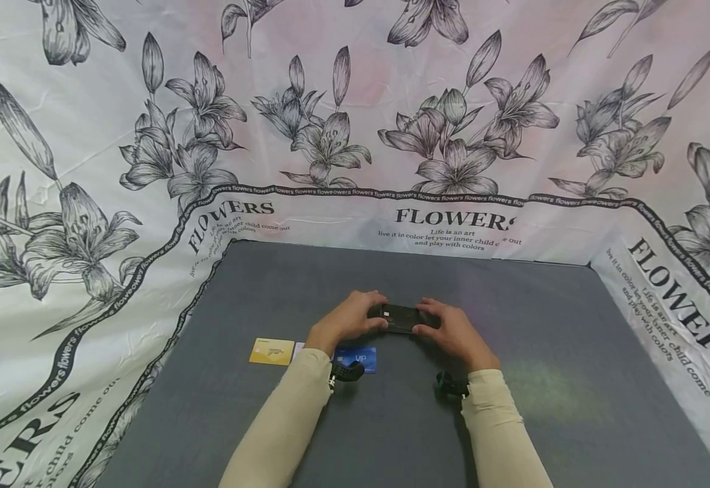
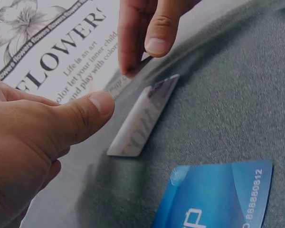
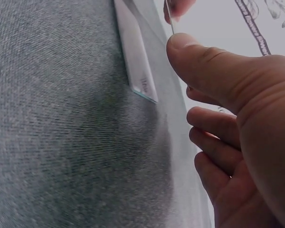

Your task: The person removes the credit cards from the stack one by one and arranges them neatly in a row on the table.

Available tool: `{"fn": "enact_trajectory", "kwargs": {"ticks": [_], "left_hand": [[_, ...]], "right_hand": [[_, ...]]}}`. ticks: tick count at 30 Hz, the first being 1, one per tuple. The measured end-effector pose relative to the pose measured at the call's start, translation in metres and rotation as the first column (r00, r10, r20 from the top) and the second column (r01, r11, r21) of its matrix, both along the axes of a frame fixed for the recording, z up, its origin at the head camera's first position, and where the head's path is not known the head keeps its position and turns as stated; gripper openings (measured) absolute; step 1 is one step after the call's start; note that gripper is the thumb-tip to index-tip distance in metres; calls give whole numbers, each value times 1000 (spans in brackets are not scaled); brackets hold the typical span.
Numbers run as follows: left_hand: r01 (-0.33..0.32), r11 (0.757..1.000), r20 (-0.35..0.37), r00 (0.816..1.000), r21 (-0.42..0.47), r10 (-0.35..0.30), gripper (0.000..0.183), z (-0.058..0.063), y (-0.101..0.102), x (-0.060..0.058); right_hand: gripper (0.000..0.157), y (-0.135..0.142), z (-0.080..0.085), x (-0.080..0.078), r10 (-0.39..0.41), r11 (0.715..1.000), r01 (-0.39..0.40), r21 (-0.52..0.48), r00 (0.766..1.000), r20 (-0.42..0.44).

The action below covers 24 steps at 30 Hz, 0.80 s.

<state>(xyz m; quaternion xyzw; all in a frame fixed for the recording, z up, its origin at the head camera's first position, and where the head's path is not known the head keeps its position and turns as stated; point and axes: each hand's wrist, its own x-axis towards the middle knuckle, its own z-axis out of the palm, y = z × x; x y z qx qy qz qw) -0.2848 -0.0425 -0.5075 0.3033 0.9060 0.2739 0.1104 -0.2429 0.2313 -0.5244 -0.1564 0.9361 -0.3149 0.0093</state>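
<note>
In the head view a black card (image 1: 400,318) with a small chip spans the space between both hands. My left hand (image 1: 350,317) holds its left end, thumb along the near edge and fingers at the far edge. At the other end my right hand (image 1: 452,329) grips it the same way. From the right wrist the card shows edge-on as a thin line (image 3: 169,16) by the thumb (image 3: 199,54). Below the hands a glossy card (image 2: 145,116) lies on the cloth, mirroring the printed lettering.
A yellow card (image 1: 272,351), a white card (image 1: 297,350) partly hidden by the left wrist, and a blue VIP card (image 1: 356,359) lie in a row on the grey tabletop (image 1: 404,420). Flower-printed cloth (image 1: 330,217) walls in the back and sides.
</note>
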Motion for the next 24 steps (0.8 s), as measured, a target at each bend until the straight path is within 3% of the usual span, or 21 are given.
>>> {"fn": "enact_trajectory", "kwargs": {"ticks": [24], "left_hand": [[-13, 1000, -18, 1000, -10, 13, 54, 31, 4, 20]], "right_hand": [[57, -2, 37, 23, -4, 998, 6, 55, 999, -38]]}}
